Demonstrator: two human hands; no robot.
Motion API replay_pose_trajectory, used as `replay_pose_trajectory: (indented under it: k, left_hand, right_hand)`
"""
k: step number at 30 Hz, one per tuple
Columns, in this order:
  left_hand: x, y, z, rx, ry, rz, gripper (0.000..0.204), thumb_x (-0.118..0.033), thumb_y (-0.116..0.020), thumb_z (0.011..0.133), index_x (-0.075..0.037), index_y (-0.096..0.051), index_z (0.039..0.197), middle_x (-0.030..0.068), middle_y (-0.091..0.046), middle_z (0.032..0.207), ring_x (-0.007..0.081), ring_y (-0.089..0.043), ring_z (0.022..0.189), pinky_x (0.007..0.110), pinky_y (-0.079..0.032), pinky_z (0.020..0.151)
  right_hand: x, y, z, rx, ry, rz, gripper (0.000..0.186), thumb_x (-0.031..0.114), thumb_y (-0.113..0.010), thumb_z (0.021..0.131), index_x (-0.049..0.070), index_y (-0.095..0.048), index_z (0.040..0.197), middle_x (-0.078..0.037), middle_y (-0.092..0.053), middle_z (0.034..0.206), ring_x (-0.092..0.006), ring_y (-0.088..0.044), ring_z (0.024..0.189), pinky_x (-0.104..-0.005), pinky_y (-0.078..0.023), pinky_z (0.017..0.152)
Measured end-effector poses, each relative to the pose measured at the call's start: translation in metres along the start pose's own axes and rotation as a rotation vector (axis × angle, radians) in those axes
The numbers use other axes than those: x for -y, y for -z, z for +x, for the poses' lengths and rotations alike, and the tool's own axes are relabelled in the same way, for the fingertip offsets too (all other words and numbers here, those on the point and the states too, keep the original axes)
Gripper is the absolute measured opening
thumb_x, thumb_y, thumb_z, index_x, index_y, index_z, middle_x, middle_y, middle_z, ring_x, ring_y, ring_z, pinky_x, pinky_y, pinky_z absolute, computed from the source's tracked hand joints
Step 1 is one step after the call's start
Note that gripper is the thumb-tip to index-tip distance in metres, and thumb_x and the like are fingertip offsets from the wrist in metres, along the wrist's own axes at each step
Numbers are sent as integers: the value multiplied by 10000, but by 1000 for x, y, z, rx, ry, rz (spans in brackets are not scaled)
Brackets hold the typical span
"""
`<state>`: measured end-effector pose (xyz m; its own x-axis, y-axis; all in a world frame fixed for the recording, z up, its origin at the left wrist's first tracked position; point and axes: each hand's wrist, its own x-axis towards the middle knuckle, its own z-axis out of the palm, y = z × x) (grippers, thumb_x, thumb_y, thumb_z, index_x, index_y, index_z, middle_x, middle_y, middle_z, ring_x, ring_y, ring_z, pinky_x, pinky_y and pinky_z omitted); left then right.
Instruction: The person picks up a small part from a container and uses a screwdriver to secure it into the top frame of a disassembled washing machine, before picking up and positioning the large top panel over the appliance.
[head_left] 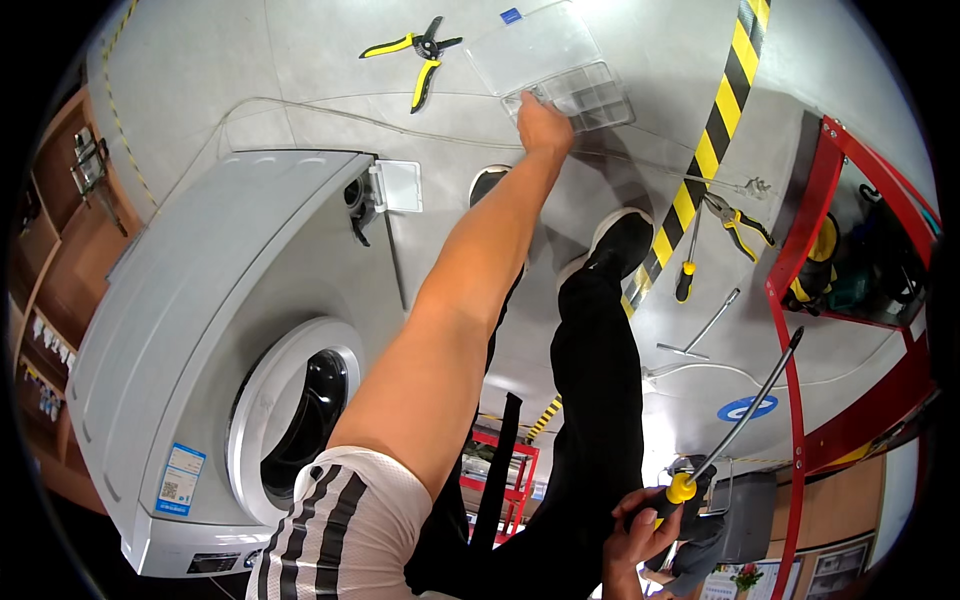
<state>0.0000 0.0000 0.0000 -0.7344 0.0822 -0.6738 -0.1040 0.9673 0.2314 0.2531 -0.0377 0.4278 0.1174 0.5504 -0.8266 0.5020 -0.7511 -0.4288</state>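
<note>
My left hand (541,122) reaches to the clear plastic compartment box (597,90), its lid open, on the floor; my fingertips are closed in a front compartment, on something too small to make out. My right hand (643,522) grips a yellow-and-black screwdriver (737,422) at lower right, shaft angled up. Yellow-handled wire strippers (427,82) lie left of the box. Pliers (738,225), a second screwdriver (686,281) and a T-handle wrench (700,335) lie to the right. The grey washing machine (170,290) at left has a small lower flap (400,185) open.
Wooden shelving (65,240) stands at far left. A red rack (790,270) with tool gear is at right, beside striped floor tape (718,120). A thin cable (410,131) runs across the floor. A person in dark clothing (693,560) is in the background at bottom right.
</note>
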Motion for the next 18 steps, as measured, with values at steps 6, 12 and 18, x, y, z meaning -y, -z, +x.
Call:
replay_pose_trajectory:
  k: [6, 12, 18]
  left_hand:
    - [-6, 0, 8, -177, -44, -121, 267, -170, -582, 822, -33, -641, 1043, 190, -653, 889, 334, -623, 861, 390, -479, 789]
    - [-5, 17, 4, -181, -103, 14, 194, -149, -582, 824, -50, -658, 973, 165, -603, 977, 345, -575, 932, 424, -470, 789]
    - [-3, 21, 6, -251, -205, 91, 158, -163, -599, 801, -69, -683, 897, 180, -646, 870, 357, -614, 821, 423, -485, 725]
  right_hand:
    - [0, -6, 13, -1, 51, 29, 429, 397, -549, 870, -4, -437, 974, -58, -476, 613, -104, -444, 476, -195, -345, 432]
    - [8, -4, 11, -20, 7, 16, 464, 432, -557, 853, 0, -439, 973, -59, -486, 607, -101, -449, 458, -191, -332, 409]
    - [13, -5, 11, -57, -32, 53, 517, 481, -597, 815, 17, -433, 975, -67, -517, 608, -103, -477, 440, -181, -316, 376]
